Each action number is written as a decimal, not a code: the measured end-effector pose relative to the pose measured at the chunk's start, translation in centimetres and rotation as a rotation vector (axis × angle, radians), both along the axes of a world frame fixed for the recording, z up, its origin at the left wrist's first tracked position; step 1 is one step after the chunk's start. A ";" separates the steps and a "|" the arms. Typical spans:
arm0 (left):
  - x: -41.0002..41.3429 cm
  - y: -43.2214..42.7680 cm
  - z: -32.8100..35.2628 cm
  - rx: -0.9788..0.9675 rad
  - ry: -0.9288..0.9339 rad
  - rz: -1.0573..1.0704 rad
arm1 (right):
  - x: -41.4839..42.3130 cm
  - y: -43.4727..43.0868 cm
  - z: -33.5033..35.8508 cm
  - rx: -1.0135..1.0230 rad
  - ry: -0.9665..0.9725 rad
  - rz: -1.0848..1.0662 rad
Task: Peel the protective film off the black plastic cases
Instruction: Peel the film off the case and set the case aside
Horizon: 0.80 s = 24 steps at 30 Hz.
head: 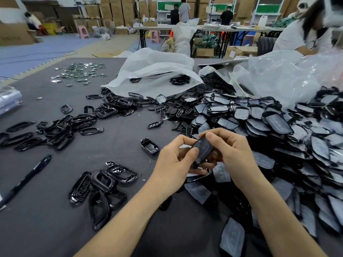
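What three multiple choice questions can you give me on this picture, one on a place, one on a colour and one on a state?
1. Where does the pen lie?
A. On the table, far left.
B. On the floor.
C. In a cardboard box.

2. What colour is the table surface?
A. Green.
B. Dark grey.
C. Red.

3. What are the left hand and right hand doing?
A. Lying flat.
B. Holding one black case between them.
C. Holding the pen.

Answers:
1 A, the pen lies on the bare surface near the left edge.
2 B, the surface between the parts is dark grey.
3 B, fingers of both hands curl round the case.
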State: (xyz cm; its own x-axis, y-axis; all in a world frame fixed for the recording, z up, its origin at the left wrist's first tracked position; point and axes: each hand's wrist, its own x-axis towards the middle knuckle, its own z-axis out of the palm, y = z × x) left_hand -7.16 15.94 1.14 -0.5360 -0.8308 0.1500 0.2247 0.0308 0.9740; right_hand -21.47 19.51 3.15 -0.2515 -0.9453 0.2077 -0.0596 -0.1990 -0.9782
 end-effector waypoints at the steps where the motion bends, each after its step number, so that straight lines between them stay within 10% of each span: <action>1: 0.0 0.0 0.0 -0.002 0.003 0.005 | 0.0 0.0 0.0 -0.029 0.037 -0.025; 24: -0.5 0.0 -0.9 -0.104 -0.049 0.210 | 0.7 -0.2 -0.7 -0.353 0.628 -0.305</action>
State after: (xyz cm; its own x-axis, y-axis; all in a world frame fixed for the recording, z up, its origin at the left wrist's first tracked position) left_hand -7.67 15.92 0.27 -0.3614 -0.9065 0.2183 0.1552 0.1723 0.9727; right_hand -20.76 19.35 2.48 -0.2254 -0.7049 0.6725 -0.6829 -0.3780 -0.6251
